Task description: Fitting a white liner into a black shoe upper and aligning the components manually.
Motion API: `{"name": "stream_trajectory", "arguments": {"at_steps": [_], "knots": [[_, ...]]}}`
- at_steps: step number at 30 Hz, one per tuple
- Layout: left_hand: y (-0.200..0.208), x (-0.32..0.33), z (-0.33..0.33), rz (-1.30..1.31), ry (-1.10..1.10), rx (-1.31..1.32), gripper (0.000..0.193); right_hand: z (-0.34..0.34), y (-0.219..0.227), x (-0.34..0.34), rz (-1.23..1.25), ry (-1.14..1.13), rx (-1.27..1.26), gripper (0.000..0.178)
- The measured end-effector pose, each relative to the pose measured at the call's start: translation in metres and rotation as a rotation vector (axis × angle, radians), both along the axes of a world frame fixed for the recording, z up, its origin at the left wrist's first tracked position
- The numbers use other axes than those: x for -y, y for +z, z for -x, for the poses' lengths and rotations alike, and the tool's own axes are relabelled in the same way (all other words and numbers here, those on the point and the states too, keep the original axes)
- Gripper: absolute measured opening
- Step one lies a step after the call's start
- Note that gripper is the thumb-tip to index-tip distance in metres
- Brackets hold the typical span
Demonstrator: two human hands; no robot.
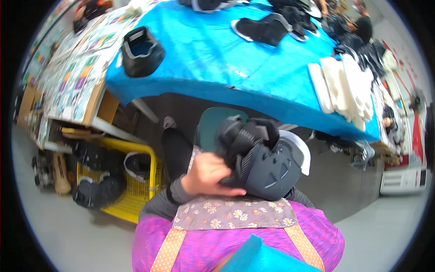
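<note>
In front of my apron is a dark grey boot-like shell (272, 174) with slots and rivets, tilted on its side. Black padded fabric (242, 136) fills its opening, and a white curved band (301, 152) edges its right side. My left hand (208, 176) is closed at the shell's left side, its fingers curled against the black part and its thumb stretched along the bottom; motion blurs it somewhat. The shell hides my right hand; only a bit of the right grey sleeve (299, 197) shows behind it.
Ahead stands a table with a blue cover (204, 59). On it are a black boot (141, 52), black padded pieces with white edges (263, 29) and white soft pieces (342, 86). A yellow basket (136, 195) holds black boots at left. A green stool (217, 120) stands ahead. A person (364, 25) is far right.
</note>
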State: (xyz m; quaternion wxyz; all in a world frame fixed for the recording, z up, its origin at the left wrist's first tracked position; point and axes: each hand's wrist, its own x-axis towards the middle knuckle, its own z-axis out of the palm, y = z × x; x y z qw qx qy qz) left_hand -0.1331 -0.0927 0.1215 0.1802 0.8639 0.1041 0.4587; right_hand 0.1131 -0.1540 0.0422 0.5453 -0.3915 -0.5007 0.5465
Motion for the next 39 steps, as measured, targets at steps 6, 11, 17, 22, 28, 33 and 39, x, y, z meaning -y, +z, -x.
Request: {"name": "stream_trajectory", "arguments": {"at_steps": [6,11,17,22,28,33,39], "knots": [[0.005,0.009,-0.007,-0.023,-0.104,0.077,0.059,-0.012,0.008,0.037,-0.027,-0.105,0.210,0.054],[-0.004,0.007,0.002,0.039,-0.173,0.032,0.048,-0.030,0.018,0.049,-0.063,-0.056,0.303,0.055],[-0.042,0.005,-0.019,0.413,0.138,0.419,0.043,-0.059,0.075,0.037,0.199,0.259,-0.014,0.061],[-0.002,-0.041,-0.040,1.061,-0.087,0.511,0.050,-0.051,0.107,-0.022,0.154,0.283,-0.448,0.060],[0.047,-0.056,-0.014,1.031,0.037,0.976,0.055,-0.052,0.153,-0.034,-0.782,-0.641,0.902,0.030],[0.093,-0.068,0.066,-0.537,1.110,0.040,0.059,-0.062,0.022,-0.030,-0.106,-0.734,0.617,0.011],[0.083,-0.040,0.086,-0.402,1.156,-0.016,0.053,0.008,-0.064,-0.036,-0.082,-0.117,0.615,0.019]]}}
